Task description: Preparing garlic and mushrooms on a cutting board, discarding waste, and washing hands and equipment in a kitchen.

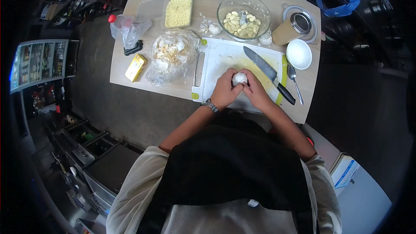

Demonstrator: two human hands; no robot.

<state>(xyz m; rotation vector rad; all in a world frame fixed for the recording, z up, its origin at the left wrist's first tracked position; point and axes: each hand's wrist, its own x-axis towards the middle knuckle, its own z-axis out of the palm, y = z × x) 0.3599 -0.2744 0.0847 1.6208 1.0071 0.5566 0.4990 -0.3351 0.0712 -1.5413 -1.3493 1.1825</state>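
Observation:
A whole white garlic bulb [240, 79] is held between my left hand [226, 87] and my right hand [255, 90], with the thumbs meeting on its near side. Both hands are above a white cutting board [214, 61] with green corners. To the right of them a kitchen knife [261, 63] with a black handle lies slanted across the board. Beyond the board stands a clear glass bowl [266, 9] holding peeled garlic cloves [239, 27] around a central post. Another garlic bulb [214, 29] rests beside the bowl, near loose skins.
Left of the board sits a plastic bag of garlic skins [172, 50], with a yellow box [136, 68] nearby. A plastic container of minced garlic [178, 11] stands farther back. On the right are a white bowl [299, 54], a spoon [295, 83] and a tan jar [287, 33].

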